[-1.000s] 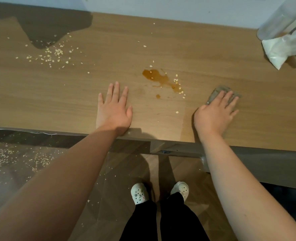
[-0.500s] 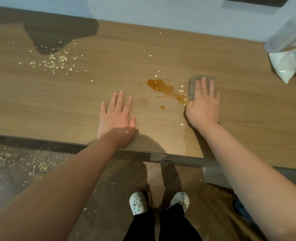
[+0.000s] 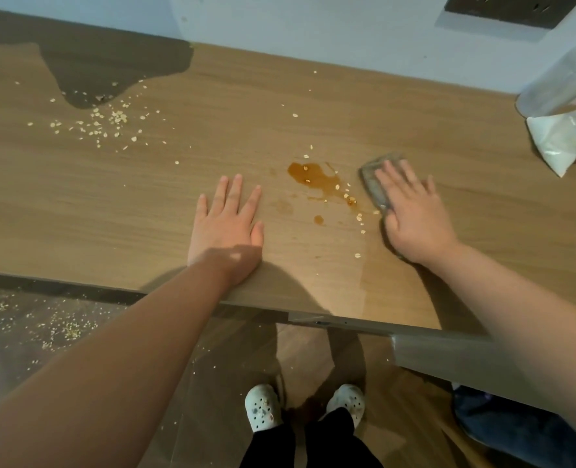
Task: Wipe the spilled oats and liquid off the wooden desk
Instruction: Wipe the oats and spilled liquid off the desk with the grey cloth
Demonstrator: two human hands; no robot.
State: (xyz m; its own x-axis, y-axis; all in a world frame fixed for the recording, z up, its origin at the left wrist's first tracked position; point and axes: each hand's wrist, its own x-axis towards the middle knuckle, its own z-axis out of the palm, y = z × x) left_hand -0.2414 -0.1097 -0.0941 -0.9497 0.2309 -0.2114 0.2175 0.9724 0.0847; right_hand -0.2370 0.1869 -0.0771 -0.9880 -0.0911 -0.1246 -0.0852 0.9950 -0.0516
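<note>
Cloth [image 3: 371,184] is lying right of center on surface [image 3: 499,224], just beside puddle [image 3: 313,177]; right hand [image 3: 415,217] is pressing it flat-fingered, likely for a leftward sweep. Left hand [image 3: 227,224], spread, empty, is bracing. Oats [image 3: 111,119] are lying upper left.

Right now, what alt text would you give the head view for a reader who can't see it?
A person's right hand presses a grey cloth flat on the wooden desk, just right of a brown liquid puddle dotted with oats. The left hand lies flat left of the puddle.
</note>
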